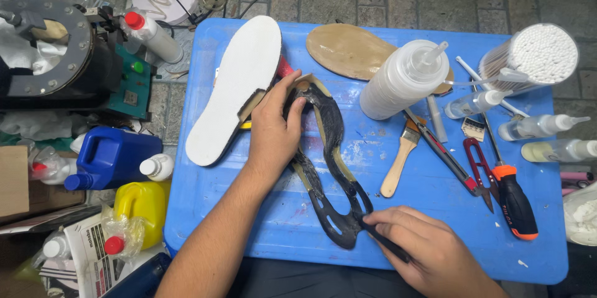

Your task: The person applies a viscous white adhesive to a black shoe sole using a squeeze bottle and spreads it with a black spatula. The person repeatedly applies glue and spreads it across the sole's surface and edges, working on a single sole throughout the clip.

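My right hand point(429, 251) lies closest to me, fingers pinched around a thin dark tool point(387, 243) whose tip meets the near end of the black shoe outsole point(329, 167). That outsole, cut open with tan edges showing, lies lengthwise in the middle of the blue worktop point(429, 223). My left hand point(273, 130) presses down on its far end, thumb and fingers closed over the rim. Just left of that hand a white midsole point(236, 87) rests at a slant, with a red bit peeking from behind it. Beyond the outsole lies a tan insole point(348, 49), partly under a white squeeze bottle point(401, 77). To the right are a wooden brush point(401, 158), red snips point(477, 164), an orange-and-black screwdriver point(513, 198) and a tub of cotton swabs point(535, 55).
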